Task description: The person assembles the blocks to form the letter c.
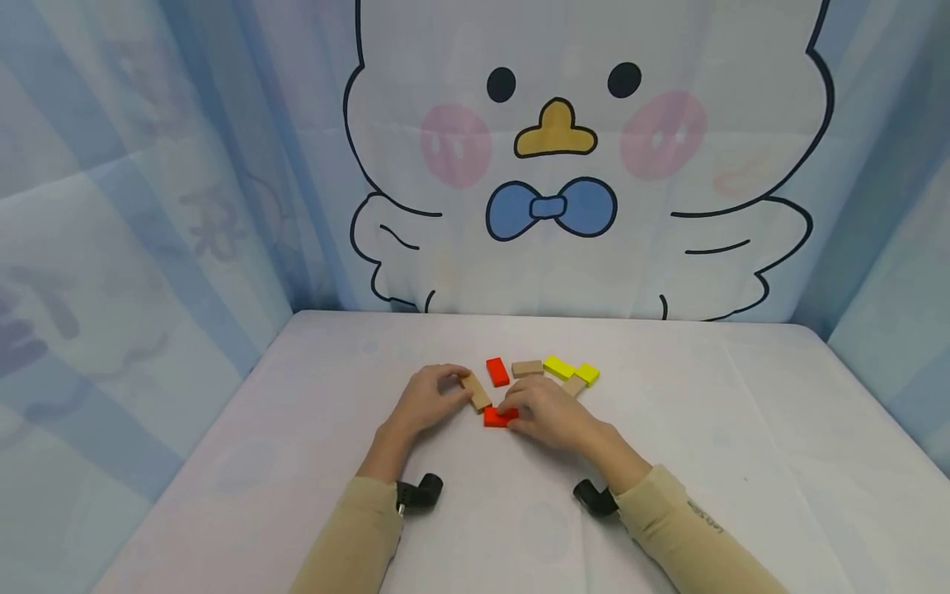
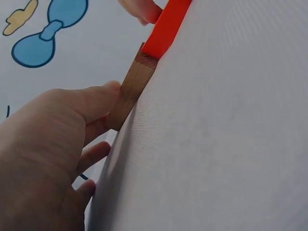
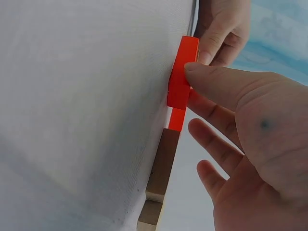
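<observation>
My left hand pinches a plain wooden block lying flat on the white-covered table, thumb on the near side. From the other side, my right hand holds a red block between thumb and fingers. One end of this red block meets the near end of the wooden block, as the left wrist view shows at the corner of the red block. A second red block lies just beyond both hands. In the right wrist view, my right thumb presses the held red block's near face.
Behind my right hand lie another wooden block, a yellow block, a smaller-looking yellow block and a partly covered wooden block. Together the blocks form a rough ring. A curtain with a cartoon figure hangs behind the table.
</observation>
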Motion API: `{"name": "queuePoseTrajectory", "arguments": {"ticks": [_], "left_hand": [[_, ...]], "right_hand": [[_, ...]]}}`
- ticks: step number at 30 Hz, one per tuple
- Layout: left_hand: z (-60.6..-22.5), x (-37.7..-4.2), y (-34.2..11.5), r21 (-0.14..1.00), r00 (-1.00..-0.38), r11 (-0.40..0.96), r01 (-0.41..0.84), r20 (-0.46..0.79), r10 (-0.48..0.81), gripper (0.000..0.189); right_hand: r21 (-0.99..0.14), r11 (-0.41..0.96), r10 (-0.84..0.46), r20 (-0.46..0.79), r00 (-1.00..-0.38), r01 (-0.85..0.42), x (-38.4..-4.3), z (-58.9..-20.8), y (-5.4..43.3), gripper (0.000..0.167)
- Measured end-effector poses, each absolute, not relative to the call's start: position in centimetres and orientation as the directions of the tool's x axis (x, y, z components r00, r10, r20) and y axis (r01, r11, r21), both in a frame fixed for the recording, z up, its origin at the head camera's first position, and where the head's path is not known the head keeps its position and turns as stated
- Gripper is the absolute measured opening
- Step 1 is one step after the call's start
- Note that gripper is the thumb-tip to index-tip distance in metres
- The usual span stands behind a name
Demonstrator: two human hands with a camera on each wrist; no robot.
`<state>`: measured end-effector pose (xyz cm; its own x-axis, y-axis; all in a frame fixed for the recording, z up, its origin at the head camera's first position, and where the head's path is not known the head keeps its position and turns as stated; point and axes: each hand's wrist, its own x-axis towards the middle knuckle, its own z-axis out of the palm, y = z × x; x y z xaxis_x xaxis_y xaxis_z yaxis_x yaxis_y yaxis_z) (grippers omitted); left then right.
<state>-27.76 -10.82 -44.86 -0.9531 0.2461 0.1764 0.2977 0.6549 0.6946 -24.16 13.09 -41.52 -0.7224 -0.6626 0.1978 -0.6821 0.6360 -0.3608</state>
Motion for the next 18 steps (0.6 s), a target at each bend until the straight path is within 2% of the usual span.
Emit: {"name": "queuePoseTrajectory", "arguments": {"ticks": [7,11,18], "left_hand": [[-44.89,-28.01,-10.68,0.713,-0.948,0.635,0.297,0.139,0.288,0.034],[-44.97,-28.07,-10.69,0.713,-0.932,0.615,0.336,0.161,0.324,0.035],[-44.74,-27.72,-10.5,0.688,-0.946,0.65,0.323,0.219,0.238,0.039]], "right_hand": [[-0.36,0.651,-0.661,0.164,-0.732,-0.668,-23.82,-41.33,13.15,0.025],[-0.372,0.657,-0.658,0.142,-0.739,-0.656,-23.76,-41.35,13.2,0.027],[-0.372,0.662,-0.653,0.139,-0.744,-0.651,-23.53,-41.21,13.53,0.029]]}}
